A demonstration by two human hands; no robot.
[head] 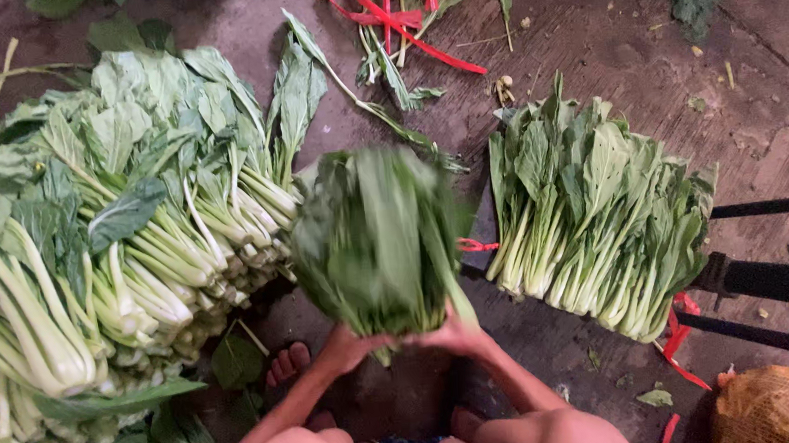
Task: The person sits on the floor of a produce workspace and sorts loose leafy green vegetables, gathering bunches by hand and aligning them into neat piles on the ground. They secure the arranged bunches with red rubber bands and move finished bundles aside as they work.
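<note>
Both hands meet at the base of a bundle of leafy greens (379, 241) near the middle of the view. The left hand (346, 348) closes around the stem end from about 7 o'clock of the bundle, and the right hand (458, 335) grips the same stem end from about 5 o'clock, the two hands touching or nearly so under the bunch. The bundle stands roughly upright, leaves fanning toward 12 o'clock (it is blurred, so single leaves are hard to make out).

At 9 o'clock of the bundle lies a large heap of greens (109, 241) with pale stalks, stacked in layers with the cut ends facing the bundle and just beside it. At 3 o'clock lies a smaller tied pile of greens (598, 216), stems pointing toward 7 o'clock, with a red band (478, 244) showing at its near edge. It rests across dark bars (769, 279) that run off toward 3 o'clock.

At 12 o'clock, well apart from the hands, red strips (389, 4) lie tangled with a few loose stalks on the wet, dark concrete floor (622, 39). More red strips (679, 340) trail below the smaller pile. At 4 o'clock, in the corner, sits an orange mesh sack (778, 407). Toes of a bare foot (286, 362) show just beside the left wrist, and the person's knees fill the bottom edge.
</note>
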